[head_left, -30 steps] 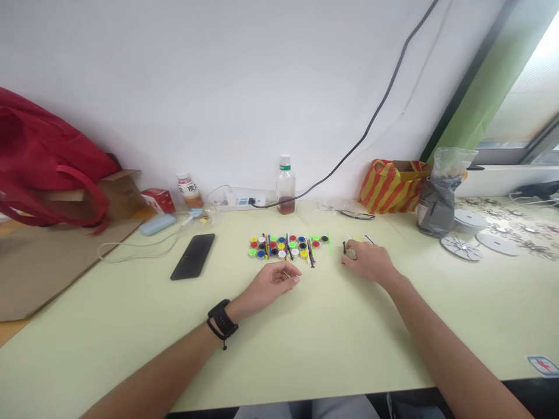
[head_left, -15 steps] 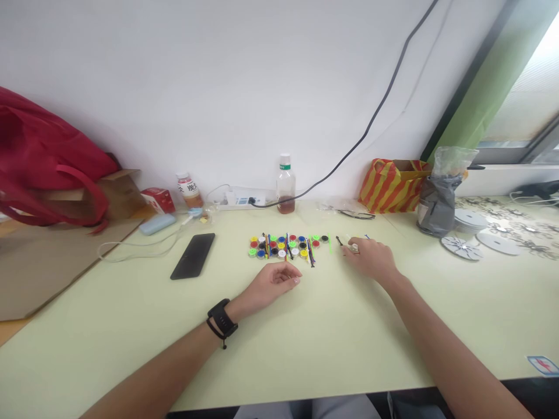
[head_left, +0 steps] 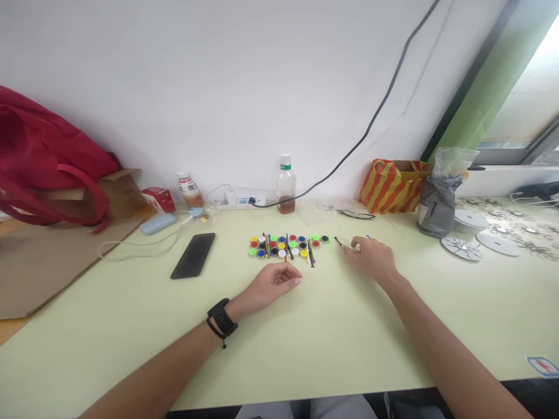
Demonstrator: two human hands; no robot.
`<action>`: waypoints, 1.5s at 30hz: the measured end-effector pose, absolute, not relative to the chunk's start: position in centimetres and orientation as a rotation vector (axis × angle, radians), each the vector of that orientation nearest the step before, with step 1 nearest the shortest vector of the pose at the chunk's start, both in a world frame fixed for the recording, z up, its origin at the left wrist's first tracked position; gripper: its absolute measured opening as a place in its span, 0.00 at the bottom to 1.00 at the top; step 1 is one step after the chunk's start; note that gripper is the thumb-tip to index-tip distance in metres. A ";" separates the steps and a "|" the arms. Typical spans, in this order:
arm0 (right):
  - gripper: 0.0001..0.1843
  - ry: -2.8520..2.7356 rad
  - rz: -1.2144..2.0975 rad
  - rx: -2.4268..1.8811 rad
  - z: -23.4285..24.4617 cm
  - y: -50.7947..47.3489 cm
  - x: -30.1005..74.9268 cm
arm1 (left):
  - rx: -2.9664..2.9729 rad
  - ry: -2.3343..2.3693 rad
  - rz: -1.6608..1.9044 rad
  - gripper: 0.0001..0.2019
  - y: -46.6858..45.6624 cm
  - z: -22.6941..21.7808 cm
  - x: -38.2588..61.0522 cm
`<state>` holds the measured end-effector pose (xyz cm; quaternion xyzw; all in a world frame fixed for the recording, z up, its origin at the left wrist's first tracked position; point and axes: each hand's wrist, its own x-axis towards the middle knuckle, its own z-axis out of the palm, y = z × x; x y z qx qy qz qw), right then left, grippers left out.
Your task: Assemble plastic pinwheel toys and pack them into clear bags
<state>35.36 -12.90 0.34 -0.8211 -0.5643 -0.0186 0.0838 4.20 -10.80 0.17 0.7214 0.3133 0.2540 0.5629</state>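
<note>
My left hand [head_left: 276, 283] rests on the table, its fingers loosely curled and a gap between them and the thumb; nothing shows in it. Just beyond it lie rows of small round discs [head_left: 282, 245] with coloured centres, in yellow, green, red, blue, white and black. Thin coloured strips [head_left: 310, 253] lie among the rows. To the right, my right hand [head_left: 373, 256] reaches down to the table with thumb and fingers closed on a small pale disc [head_left: 358, 248], mostly hidden by the fingers. A short black strip [head_left: 338, 240] lies beside its thumb.
A black phone [head_left: 193, 256] lies left of the discs. At the back stand a bottle [head_left: 286, 189], a power strip [head_left: 244, 201] and a red-yellow bag [head_left: 391, 187]. Grey-white round plates [head_left: 462, 248] lie right. A red bag [head_left: 48, 151] sits on cardboard at left.
My right hand has shifted slightly, and its fingers now cover more of the small pale disc. The left hand and the rows of discs are unchanged.
</note>
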 end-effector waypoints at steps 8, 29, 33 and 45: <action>0.32 -1.538 -0.099 -2.469 0.7 -13.2 35.3 | 1.693 0.733 0.591 0.15 -10.8 0.3 4.2; 0.18 -1.805 0.023 -2.380 -0.5 -13.1 33.4 | 1.696 0.714 0.595 0.13 -10.8 0.0 4.2; 0.18 -1.865 0.090 -2.268 -0.5 -13.2 32.9 | 1.700 0.707 0.590 0.13 -10.9 0.1 4.2; 0.18 -1.893 0.058 -2.264 -0.5 -13.4 33.0 | 1.699 0.704 0.581 0.12 -10.8 -0.1 4.2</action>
